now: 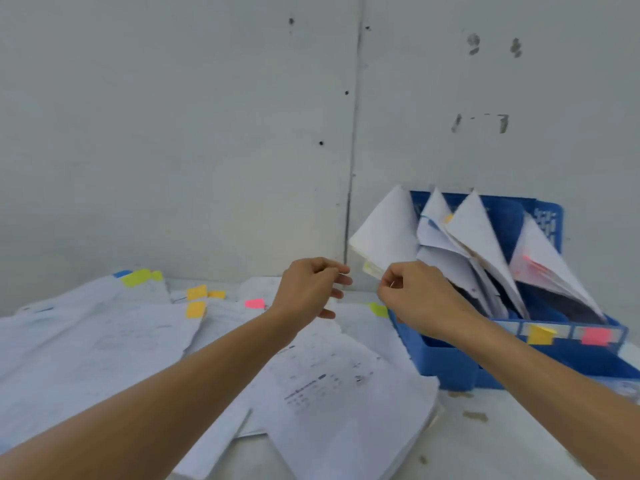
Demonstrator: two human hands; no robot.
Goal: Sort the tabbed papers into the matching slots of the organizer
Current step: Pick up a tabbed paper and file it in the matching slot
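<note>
A blue organizer (446,358) stands at the right against the wall, with white papers fanned out of its slots. Its front strip carries a yellow label (540,334) and a pink label (595,336). My right hand (419,299) is at the leftmost slot and pinches the lower corner of the leftmost paper (388,226), next to its pale yellow tab (372,270). My left hand (308,289) hovers just left of it above the table, fingers loosely curled and holding nothing. Loose tabbed papers (104,334) lie spread over the table on the left.
The loose sheets carry green (136,277), orange (196,292), pink (255,303) and another green tab (379,310). A printed sheet (329,386) lies under my arms. A grey wall (207,133) closes the back of the white table (485,445).
</note>
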